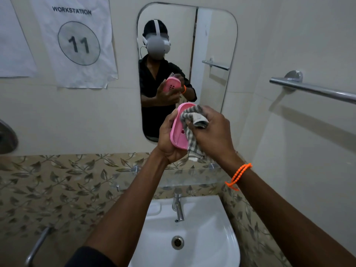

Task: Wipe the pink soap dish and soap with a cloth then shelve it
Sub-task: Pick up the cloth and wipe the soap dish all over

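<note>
Pink soap dish [178, 130] was held tilted on edge above the sink [202, 237], before the mirror [212, 54]. Checked cloth [192, 120] (bunched) pressed into its hollow, possibly hiding soap. Left hand [169, 139] clamped the dish from below; right hand [212, 132] gripped the cloth, fingers curled.

The cloth [192, 124] is covering much of the hollow of the pink soap dish [178, 130] at mid-frame, so whether soap is lying inside cannot be told. The right hand [212, 132] is hiding the cloth's middle; the left hand [169, 139] is hiding the dish's back. At the left edge, a paper sheet [13, 39] and a round metal fitting [6, 137] are being cut off. At the right edge, the towel bar [312, 90] is running out of frame.
</note>
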